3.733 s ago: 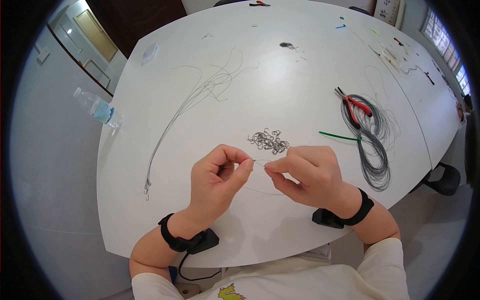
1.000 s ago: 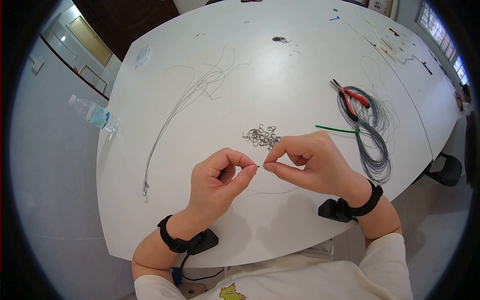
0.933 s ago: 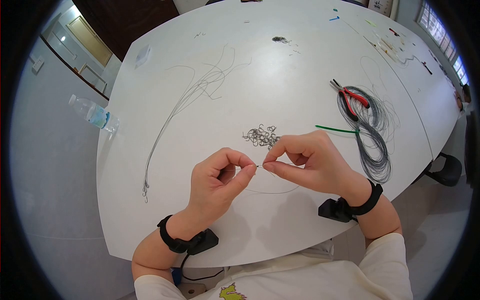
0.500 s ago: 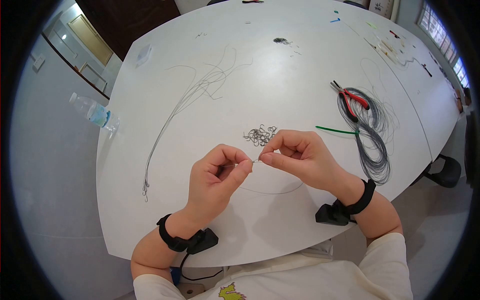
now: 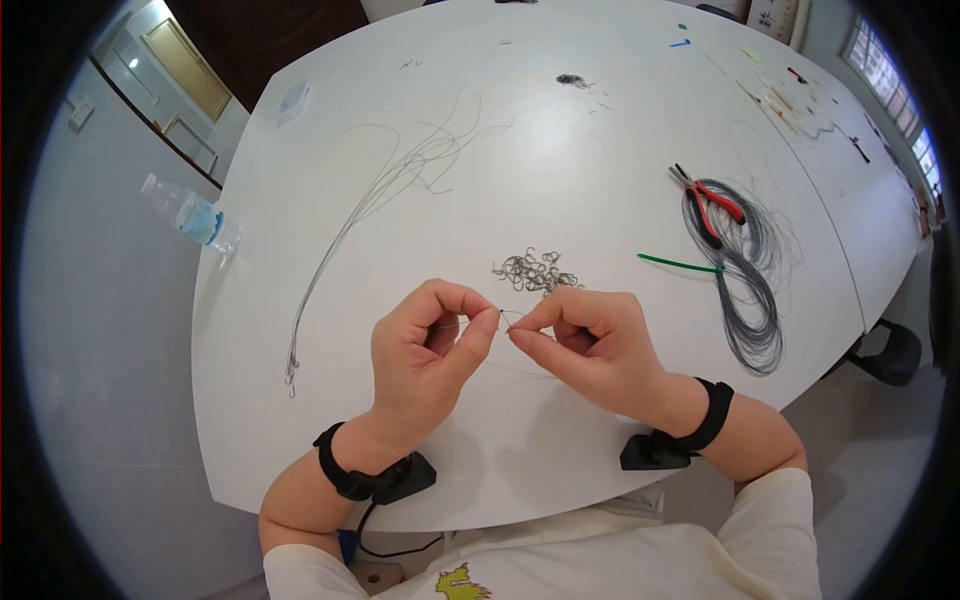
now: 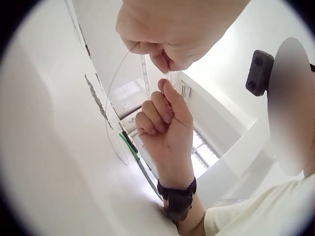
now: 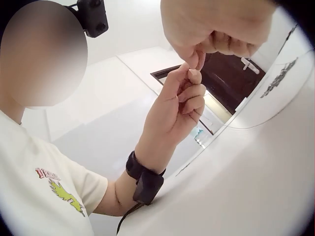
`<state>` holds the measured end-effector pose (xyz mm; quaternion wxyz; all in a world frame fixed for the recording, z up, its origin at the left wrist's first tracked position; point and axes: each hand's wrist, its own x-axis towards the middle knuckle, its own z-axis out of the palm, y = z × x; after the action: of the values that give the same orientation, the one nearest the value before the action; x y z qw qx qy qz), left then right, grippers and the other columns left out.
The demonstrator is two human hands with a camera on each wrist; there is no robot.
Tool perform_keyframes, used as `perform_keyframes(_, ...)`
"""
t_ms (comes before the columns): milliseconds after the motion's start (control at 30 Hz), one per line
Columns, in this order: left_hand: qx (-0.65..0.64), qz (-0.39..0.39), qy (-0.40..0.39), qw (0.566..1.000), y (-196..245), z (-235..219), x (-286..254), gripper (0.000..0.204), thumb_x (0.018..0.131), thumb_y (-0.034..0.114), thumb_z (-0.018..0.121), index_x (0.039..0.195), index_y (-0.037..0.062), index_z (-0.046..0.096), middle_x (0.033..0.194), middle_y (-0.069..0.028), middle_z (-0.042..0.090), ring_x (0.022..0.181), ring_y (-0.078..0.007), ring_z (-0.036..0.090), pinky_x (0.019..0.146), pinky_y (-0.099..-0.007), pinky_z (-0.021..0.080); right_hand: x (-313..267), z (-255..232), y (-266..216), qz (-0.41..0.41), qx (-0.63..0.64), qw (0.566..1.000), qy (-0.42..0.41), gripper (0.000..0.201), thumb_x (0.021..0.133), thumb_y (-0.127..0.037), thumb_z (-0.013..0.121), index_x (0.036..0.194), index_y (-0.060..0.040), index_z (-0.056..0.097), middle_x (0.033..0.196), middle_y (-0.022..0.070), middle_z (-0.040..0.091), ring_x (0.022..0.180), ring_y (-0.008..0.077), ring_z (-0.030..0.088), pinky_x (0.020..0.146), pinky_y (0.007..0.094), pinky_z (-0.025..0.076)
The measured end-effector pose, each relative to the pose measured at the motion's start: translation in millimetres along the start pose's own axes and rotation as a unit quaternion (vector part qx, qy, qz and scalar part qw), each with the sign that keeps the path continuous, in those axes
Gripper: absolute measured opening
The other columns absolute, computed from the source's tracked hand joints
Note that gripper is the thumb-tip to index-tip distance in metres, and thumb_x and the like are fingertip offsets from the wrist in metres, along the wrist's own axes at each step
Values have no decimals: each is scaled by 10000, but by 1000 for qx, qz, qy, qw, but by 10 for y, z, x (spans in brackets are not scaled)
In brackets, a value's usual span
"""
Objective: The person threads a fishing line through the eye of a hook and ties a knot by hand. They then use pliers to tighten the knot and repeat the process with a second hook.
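Between finger and thumb, the left hand (image 5: 422,350) pinches a thin line, with a tiny dark piece (image 5: 501,311) at its fingertips. The right hand (image 5: 605,355) pinches the line a short way to the right, slightly lower. In the left wrist view the left hand (image 6: 170,29) is close above the right hand (image 6: 167,123), and a loop of line (image 6: 107,105) hangs at the left. The right wrist view has the right hand (image 7: 216,24) above the left hand (image 7: 172,110). A pile of hooks (image 5: 530,270) lies just beyond the hands.
On the white table (image 5: 560,190), lines with hooks (image 5: 335,240) lie left and red-handled pliers (image 5: 715,200) rest on coiled line (image 5: 750,330) at the right, beside a green tie (image 5: 675,263). A bottle (image 5: 200,220) is at the left edge, small dark pieces (image 5: 571,80) farther back.
The right hand has come down towards the body, below the left fingertips, and more of the hook pile shows. Both hands still pinch the line. The head view has shifted slightly.
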<state>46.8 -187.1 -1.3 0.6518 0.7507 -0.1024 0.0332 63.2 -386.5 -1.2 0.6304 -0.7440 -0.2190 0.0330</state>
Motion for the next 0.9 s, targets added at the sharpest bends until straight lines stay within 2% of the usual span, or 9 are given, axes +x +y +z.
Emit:
perform_keyframes(133,33,17,13,999,32,10,17,40,925,7,633,939,24,599,809,43,567,672,4,440,586,-158,342,-9,43,-19,-66,-55,996,22,89,851,-79,727,801,-44,662,569,11,506,470,76,403,441,244,309)
perform_keyframes(200,55,52,27,997,37,23,33,53,903,-3,651,905,26,606,769,60,540,622,16,364,535,-160,277,-8,49,-59,-131,-126,983,42,80,820,-41,721,792,-60,649,596,35,562,463,131,492,442,261,380)
perform_keyframes(333,118,93,35,988,85,31,43,64,885,-6,669,884,29,615,764,69,542,605,16,337,520,-163,255,-16,45,-51,-196,-191,961,44,101,780,-22,728,796,-75,644,613,28,586,478,167,547,443,276,417)
perform_keyframes(400,130,111,42,984,59,30,49,75,862,-10,684,867,34,623,763,68,559,586,11,328,510,-168,249,-21,52,-55,-276,-265,922,60,130,720,-22,721,789,-90,635,610,10,546,488,168,546,438,280,420)
perform_keyframes(433,130,111,42,984,66,25,50,75,862,-10,684,867,34,623,763,68,559,586,11,328,510,-168,249,-24,42,-69,-276,-265,922,60,130,720,-22,721,789,-90,635,610,10,546,488,168,546,438,280,420)
perform_keyframes(500,173,118,33,977,87,14,50,84,818,15,716,843,44,641,769,-4,650,562,-71,433,501,-227,346,-24,-5,-121,-331,-373,865,55,143,679,-48,707,786,-100,628,605,2,492,492,155,529,441,277,417)
perform_keyframes(600,184,148,10,972,82,21,60,90,809,12,719,834,39,637,778,-31,659,617,-118,537,534,-253,398,39,-97,-166,-367,-400,837,73,149,649,-67,683,779,-104,621,601,5,444,495,152,516,449,273,416)
perform_keyframes(733,199,169,-22,965,95,20,69,91,804,6,719,831,36,637,781,-41,662,675,-148,598,564,-269,428,112,-230,-157,-349,-382,853,71,130,695,-72,708,792,-104,629,618,7,500,502,158,532,459,268,420)
perform_keyframes(900,160,153,-58,973,98,6,56,99,804,-12,714,850,36,641,793,-25,646,645,-128,544,552,-247,394,152,-267,-129,-267,-244,932,28,87,813,-73,735,856,-86,661,672,27,605,520,165,563,464,274,429)
